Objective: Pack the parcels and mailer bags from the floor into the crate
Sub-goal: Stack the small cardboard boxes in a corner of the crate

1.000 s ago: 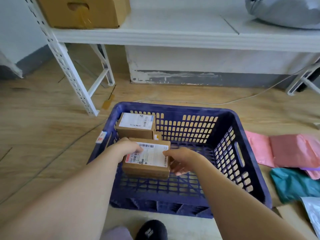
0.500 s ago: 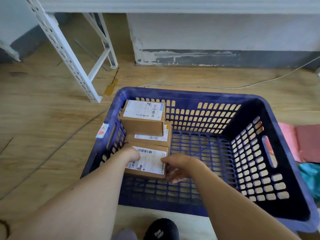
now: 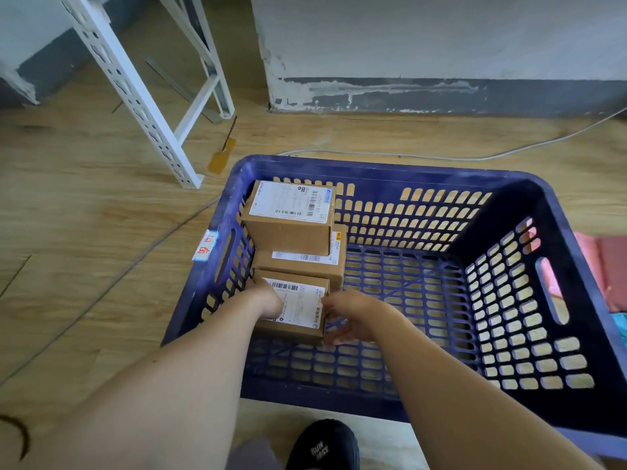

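A dark blue slotted crate [image 3: 380,171] stands on the wooden floor in front of me. Along its left wall lie three brown cardboard parcels with white labels. The near parcel [image 3: 302,308] sits low on the crate's bottom, held from both sides: my left hand [image 3: 266,300] grips its left edge over the label, my right hand [image 3: 353,315] holds its right side with curled fingers. Behind it a flat parcel [image 3: 305,262] carries a taller parcel [image 3: 288,215] on top. Pink mailer bags [image 3: 607,262] show on the floor past the crate's right wall.
A white perforated shelf leg [image 3: 135,93] stands on the floor at the upper left. A white cable [image 3: 441,157] runs along the floor behind the crate, below the grey-based wall. My black shoe [image 3: 322,446] is at the bottom edge. A teal bag edge [image 3: 621,325] peeks at the right.
Both hands have lowered the near parcel from above the crate down onto its bottom, in front of the stacked parcels. The camera has tipped downward and closer, so the shelf top left the view.
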`<state>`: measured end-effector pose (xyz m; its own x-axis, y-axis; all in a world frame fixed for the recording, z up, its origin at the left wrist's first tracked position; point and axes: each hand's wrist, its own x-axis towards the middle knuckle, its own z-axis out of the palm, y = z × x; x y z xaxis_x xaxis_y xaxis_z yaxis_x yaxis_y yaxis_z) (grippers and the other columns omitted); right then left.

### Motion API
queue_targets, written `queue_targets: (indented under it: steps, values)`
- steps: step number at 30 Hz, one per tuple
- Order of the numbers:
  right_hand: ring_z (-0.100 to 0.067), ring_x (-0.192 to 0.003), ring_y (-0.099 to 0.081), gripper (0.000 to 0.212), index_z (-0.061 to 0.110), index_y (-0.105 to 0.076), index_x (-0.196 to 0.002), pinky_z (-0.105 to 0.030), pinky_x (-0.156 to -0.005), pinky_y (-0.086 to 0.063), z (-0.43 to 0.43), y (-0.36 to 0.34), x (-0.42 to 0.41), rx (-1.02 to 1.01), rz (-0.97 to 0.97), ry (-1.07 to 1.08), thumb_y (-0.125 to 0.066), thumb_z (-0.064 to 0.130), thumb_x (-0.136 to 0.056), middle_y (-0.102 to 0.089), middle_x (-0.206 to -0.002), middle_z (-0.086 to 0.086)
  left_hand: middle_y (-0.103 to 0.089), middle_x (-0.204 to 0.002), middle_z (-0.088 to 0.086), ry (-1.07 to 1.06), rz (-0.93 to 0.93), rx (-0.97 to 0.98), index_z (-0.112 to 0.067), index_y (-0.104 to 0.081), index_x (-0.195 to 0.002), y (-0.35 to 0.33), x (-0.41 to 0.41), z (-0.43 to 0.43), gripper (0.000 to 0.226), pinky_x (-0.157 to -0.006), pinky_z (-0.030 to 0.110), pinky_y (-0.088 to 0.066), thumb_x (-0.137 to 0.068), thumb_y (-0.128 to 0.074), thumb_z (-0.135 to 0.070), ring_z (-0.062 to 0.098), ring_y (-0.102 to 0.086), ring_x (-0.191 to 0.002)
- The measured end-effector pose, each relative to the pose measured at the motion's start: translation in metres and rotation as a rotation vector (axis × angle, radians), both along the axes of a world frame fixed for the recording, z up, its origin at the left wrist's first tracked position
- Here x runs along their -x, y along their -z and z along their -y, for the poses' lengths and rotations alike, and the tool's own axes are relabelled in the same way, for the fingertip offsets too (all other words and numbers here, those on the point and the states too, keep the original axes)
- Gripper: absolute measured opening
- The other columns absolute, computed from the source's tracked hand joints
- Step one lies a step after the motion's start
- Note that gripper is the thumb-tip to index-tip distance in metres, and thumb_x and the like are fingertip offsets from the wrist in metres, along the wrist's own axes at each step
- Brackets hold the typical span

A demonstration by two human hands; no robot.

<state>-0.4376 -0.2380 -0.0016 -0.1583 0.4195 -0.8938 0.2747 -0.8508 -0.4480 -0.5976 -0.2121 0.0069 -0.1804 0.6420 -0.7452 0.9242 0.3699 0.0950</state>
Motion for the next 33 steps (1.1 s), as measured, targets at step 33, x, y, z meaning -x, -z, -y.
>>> queue_targets:
  steps: [33]
  values:
    - [-0.014, -0.063, -0.057, 0.028, 0.005, -0.057, -0.120, -0.033, -0.079, -0.051, 0.037, -0.090, -0.081, -0.246, 0.226, 0.466, -0.044, 0.013, -0.097, -0.062, -0.081, -0.005, -0.066, -0.106, 0.004, 0.536, 0.159, -0.432, -0.016, -0.065, -0.105, -0.087, -0.101, -0.004, 0.021, -0.086, 0.038, -0.053, -0.089, -0.052, -0.013, 0.022, -0.062, -0.096]
